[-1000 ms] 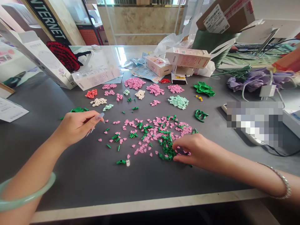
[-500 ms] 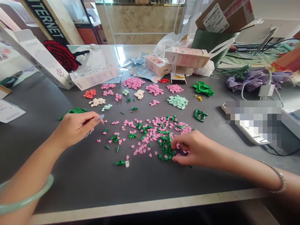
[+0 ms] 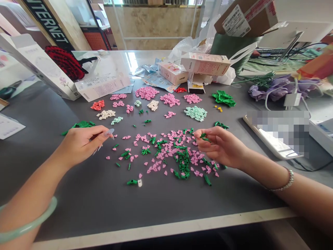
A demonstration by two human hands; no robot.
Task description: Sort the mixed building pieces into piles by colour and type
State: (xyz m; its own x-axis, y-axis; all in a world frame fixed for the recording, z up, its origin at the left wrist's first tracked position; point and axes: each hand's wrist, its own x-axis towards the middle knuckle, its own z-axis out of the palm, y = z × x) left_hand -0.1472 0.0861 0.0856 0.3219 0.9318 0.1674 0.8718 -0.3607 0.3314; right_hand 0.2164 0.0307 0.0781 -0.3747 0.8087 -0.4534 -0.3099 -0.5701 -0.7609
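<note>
Small pink pieces and green pieces lie mixed over the middle of the dark table. My right hand is raised at their right edge, its fingers closed on small green pieces. To the left of the scatter, my left hand has thumb and forefinger pinched together; whether anything is between them is too small to tell. A green piece and a white piece lie side by side near the front.
Sorted piles, such as pink, mint and dark green, line the back. Behind them are cartons and plastic bags. A phone lies at the right, purple flowers beyond it.
My right hand has lifted out of the green heap and moved up and to the right, now with green pieces in its fingers. My left hand has stayed nearly still.
</note>
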